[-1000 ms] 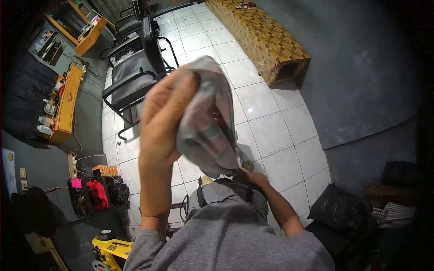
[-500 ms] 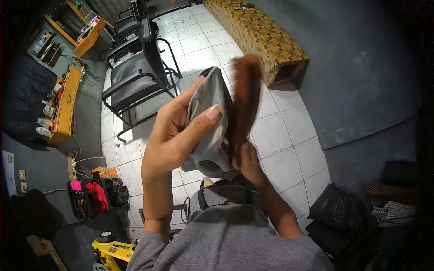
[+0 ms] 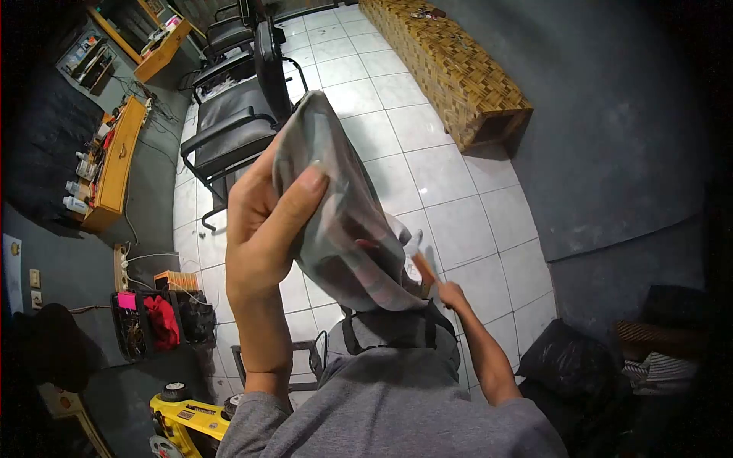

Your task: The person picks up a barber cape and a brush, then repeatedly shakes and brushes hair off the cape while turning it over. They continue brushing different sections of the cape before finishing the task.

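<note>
A thin grey-green cloth item (image 3: 347, 244), patterned and partly see-through, hangs in front of my body. My left hand (image 3: 267, 221) pinches its left edge, thumb on the near face and fingers behind. Lower and to the right, my right hand (image 3: 452, 295) is closed on the end of a brown brush (image 3: 424, 269). The brush is apart from the fingers of my left hand, and its far end lies close to the right edge of the cloth. Its bristles are hard to make out.
Black armchairs (image 3: 233, 126) stand at upper left, near wall shelves with bottles (image 3: 114, 172). A woven-pattern bench (image 3: 458, 76) runs along the right wall. Black bags (image 3: 569, 355) lie at lower right, a yellow toy vehicle (image 3: 191, 416) at lower left.
The brush has swung down and away from beside the cloth, and my right hand has moved right and lower. My left hand has shifted slightly left; the cloth now hangs more spread out.
</note>
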`<state>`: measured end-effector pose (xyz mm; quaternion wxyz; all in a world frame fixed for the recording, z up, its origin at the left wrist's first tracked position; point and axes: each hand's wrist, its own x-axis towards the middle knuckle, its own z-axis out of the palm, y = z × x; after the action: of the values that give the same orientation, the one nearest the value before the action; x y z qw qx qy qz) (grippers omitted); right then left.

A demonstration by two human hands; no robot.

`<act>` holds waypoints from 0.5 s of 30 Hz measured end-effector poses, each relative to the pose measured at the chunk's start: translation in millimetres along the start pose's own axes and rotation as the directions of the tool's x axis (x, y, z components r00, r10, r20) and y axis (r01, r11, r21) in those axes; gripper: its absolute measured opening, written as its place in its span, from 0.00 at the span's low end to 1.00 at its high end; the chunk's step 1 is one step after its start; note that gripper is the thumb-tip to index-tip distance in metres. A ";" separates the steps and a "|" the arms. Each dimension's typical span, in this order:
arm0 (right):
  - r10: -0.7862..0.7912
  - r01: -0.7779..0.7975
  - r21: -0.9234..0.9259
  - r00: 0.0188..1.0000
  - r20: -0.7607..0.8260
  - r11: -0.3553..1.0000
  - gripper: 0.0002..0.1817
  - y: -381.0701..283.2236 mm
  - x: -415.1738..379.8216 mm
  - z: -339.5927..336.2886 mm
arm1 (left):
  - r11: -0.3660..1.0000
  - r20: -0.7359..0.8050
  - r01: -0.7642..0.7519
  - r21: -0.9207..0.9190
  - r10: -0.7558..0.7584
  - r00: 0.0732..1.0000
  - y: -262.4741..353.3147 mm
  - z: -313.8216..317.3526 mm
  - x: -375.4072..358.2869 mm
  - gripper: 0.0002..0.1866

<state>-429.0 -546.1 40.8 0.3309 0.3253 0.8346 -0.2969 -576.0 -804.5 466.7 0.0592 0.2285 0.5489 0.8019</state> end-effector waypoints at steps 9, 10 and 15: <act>-0.615 0.841 0.207 0.513 -0.599 0.499 0.21 -181.1 -183.7 -103.9 | 0.987 0.151 0.001 0.158 -0.025 0.988 -28.7 18.6 8.7 0.26; -0.547 0.759 0.627 0.605 -0.578 0.176 0.17 -180.6 -193.0 -89.0 | 0.982 0.137 -0.039 0.183 0.014 0.990 -30.0 20.4 8.7 0.26; -0.797 0.799 -0.061 0.585 -0.152 0.598 0.18 -134.3 -102.3 -19.1 | 0.981 0.102 -0.135 0.137 0.122 0.987 -23.3 10.0 9.8 0.29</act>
<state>-476.8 -650.2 166.3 0.0907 -0.0577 0.9137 -0.3920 -584.0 -783.5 451.4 0.0162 0.3041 0.5859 0.7510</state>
